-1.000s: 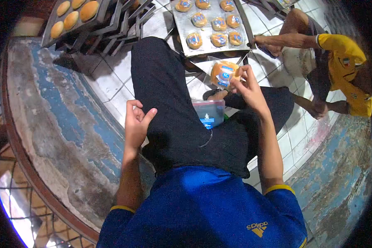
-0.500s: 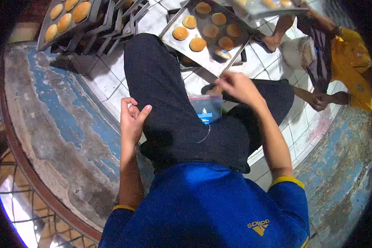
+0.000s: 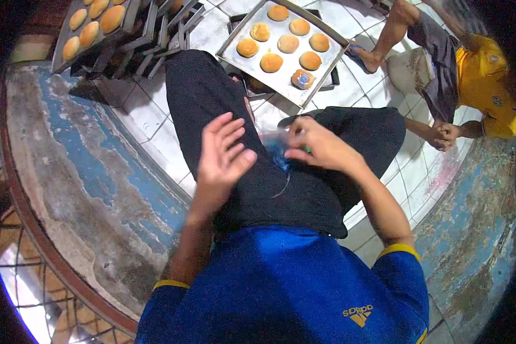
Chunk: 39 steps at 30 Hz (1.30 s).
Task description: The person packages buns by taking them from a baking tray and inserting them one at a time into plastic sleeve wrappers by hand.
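Note:
My left hand (image 3: 222, 150) is raised over my left thigh, fingers spread, holding nothing. My right hand (image 3: 320, 144) is over my lap with its fingers curled at the top of a clear plastic packet (image 3: 276, 150) with blue print; motion blur hides whether it grips the packet. Ahead of my knees lies a metal tray (image 3: 281, 89) with several round buns (image 3: 288, 43). One bun (image 3: 303, 79) at the tray's near right corner has a blue label on it.
A stack of trays (image 3: 149, 43) stands at the upper left, its top one holding buns (image 3: 89, 34). At the right sits a person in a yellow shirt (image 3: 487, 86), hands together, beside a whitish container (image 3: 404, 71). White floor tiles (image 3: 149, 114) show between curved, worn blue-grey ledges (image 3: 92, 155).
The tray of wrapped buns was lifted away to the right, uncovering this one. The wrapped bun left my right hand, which moved down to the packet. My left hand rose and opened, moving right.

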Each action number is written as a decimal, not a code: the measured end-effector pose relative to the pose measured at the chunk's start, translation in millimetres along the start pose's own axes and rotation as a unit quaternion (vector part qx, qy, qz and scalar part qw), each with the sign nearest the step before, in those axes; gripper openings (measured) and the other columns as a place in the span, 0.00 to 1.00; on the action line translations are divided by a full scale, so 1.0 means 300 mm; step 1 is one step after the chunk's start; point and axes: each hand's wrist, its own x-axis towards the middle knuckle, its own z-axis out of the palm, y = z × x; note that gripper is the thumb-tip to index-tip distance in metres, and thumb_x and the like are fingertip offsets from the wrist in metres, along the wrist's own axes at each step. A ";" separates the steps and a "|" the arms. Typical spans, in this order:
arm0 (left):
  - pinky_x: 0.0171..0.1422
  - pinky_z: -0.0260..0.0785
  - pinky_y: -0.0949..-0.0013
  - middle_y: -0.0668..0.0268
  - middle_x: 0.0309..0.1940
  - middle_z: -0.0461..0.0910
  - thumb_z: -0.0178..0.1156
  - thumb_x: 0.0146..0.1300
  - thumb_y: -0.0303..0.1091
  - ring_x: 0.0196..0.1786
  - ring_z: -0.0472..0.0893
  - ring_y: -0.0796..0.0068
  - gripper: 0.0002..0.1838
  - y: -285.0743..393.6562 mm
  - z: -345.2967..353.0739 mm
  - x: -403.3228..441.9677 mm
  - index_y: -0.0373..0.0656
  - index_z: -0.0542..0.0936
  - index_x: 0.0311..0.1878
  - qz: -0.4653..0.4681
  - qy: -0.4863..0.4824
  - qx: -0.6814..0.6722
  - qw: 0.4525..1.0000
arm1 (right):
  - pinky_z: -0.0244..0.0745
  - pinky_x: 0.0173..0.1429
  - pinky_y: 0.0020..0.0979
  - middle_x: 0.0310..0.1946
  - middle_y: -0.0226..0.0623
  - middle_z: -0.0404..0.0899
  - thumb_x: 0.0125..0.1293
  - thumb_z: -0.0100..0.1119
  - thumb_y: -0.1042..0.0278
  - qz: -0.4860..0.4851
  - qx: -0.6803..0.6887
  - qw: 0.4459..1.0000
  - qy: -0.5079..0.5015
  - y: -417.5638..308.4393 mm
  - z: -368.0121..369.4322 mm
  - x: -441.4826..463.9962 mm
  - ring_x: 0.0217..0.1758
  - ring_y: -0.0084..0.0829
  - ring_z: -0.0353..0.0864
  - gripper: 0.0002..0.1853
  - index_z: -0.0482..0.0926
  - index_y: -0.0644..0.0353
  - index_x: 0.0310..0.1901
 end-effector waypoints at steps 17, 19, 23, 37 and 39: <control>0.48 0.90 0.63 0.53 0.40 0.90 0.69 0.74 0.25 0.43 0.92 0.65 0.07 0.060 -0.040 0.194 0.28 0.85 0.44 -0.081 0.096 0.040 0.991 | 0.85 0.51 0.27 0.41 0.48 0.91 0.68 0.77 0.78 0.122 0.409 0.839 0.337 -0.057 -0.342 0.093 0.45 0.27 0.90 0.19 0.68 0.59 0.39; 0.47 0.89 0.65 0.56 0.38 0.90 0.70 0.73 0.24 0.42 0.92 0.68 0.06 0.052 -0.109 0.219 0.29 0.85 0.45 0.006 0.110 -0.018 0.994 | 0.85 0.55 0.30 0.45 0.45 0.90 0.71 0.75 0.73 0.106 0.446 0.845 0.276 0.011 -0.354 0.189 0.48 0.27 0.90 0.15 0.73 0.62 0.45; 0.47 0.87 0.67 0.58 0.39 0.91 0.72 0.72 0.24 0.42 0.91 0.71 0.06 0.047 -0.187 0.295 0.31 0.86 0.45 -0.001 0.185 0.013 0.983 | 0.80 0.66 0.28 0.63 0.42 0.85 0.80 0.66 0.53 0.184 0.433 0.851 0.233 0.412 -0.262 0.481 0.61 0.29 0.86 0.26 0.79 0.66 0.67; 0.52 0.86 0.63 0.54 0.40 0.92 0.75 0.66 0.21 0.42 0.92 0.67 0.05 0.054 -0.174 0.386 0.31 0.89 0.42 0.044 0.141 0.062 0.987 | 0.70 0.76 0.54 0.57 0.64 0.81 0.62 0.75 0.43 0.485 0.052 0.803 0.344 1.209 0.444 0.994 0.74 0.64 0.72 0.42 0.72 0.67 0.67; 0.52 0.86 0.63 0.54 0.41 0.92 0.75 0.66 0.21 0.41 0.92 0.67 0.05 0.048 -0.189 0.384 0.31 0.89 0.42 0.051 0.133 0.056 0.988 | 0.73 0.73 0.52 0.58 0.62 0.80 0.61 0.77 0.46 0.449 0.159 0.807 0.348 1.102 0.424 0.956 0.71 0.62 0.76 0.41 0.70 0.65 0.68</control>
